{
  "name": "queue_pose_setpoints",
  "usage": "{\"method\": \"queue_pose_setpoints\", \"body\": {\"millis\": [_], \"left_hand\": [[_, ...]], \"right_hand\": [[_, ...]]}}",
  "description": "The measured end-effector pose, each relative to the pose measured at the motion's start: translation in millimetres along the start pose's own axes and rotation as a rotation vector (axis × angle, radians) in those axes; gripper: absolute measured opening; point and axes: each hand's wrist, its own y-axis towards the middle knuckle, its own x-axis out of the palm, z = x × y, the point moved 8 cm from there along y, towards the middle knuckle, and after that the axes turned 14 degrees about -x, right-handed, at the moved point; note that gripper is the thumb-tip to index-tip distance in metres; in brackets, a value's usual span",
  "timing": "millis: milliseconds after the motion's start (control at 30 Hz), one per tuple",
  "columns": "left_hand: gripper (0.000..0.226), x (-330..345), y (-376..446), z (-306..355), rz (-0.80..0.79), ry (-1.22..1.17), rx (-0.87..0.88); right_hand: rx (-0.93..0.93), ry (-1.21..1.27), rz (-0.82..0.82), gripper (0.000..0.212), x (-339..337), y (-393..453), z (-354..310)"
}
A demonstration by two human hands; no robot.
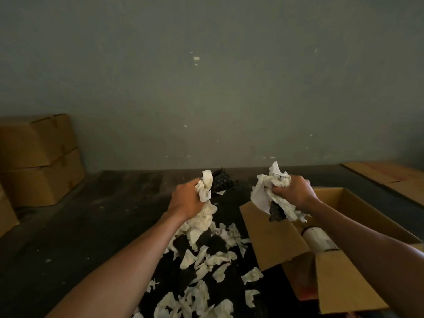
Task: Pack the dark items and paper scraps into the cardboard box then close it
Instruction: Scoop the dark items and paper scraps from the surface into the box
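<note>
My left hand (186,198) is raised above the pile, clenched around a bunch of white paper scraps (205,185) with a dark item (221,183) sticking out behind it. My right hand (296,191) grips another wad of paper scraps (266,193) with a dark piece (276,212) hanging below, held over the left flap of the open cardboard box (275,237). Several white scraps and dark items lie in a pile (206,260) on the floor between my arms. Inside the box a white cylindrical thing (319,242) shows.
Two closed cardboard boxes (39,159) are stacked at the left against the grey wall. Flattened cardboard (394,177) lies at the far right. The floor (91,214) is dark and dusty.
</note>
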Motion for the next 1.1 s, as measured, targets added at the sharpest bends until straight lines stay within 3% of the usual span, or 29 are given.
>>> {"method": "queue_pose_setpoints", "body": {"millis": [267, 367, 633, 800, 900, 1033, 1100], "left_hand": [[0.008, 124.2, 31.6, 112.9, -0.007, 0.001, 0.005], [0.017, 181.8, 43.4, 154.8, -0.03, -0.034, -0.032], [0.004, 303.5, 47.9, 205.4, -0.115, -0.092, -0.243], [0.028, 356.4, 46.2, 189.6, -0.276, -0.156, -0.394], [0.059, 379.5, 43.9, 178.5, -0.431, -0.186, -0.427], [0.091, 389.8, 43.7, 170.1, -0.62, 0.035, -0.467], [0.105, 387.9, 46.4, 166.0, -0.648, 0.164, -0.522]], "right_hand": [[-0.062, -0.069, -0.038, 0.02, -76.5, 34.1, 121.6], [-0.065, -0.037, -0.054, 0.018, -95.4, 43.6, 173.7], [-0.069, 0.024, -0.266, 0.018, -84.0, 57.5, 278.4], [-0.053, 0.101, -0.493, 0.026, -43.3, 61.9, 321.0], [-0.063, 0.16, -0.641, 0.057, -24.7, 62.1, 330.9], [-0.034, 0.225, -0.744, 0.077, -24.4, 65.5, 338.7], [-0.01, 0.164, -0.754, 0.103, -30.1, 69.6, 343.3]]}}
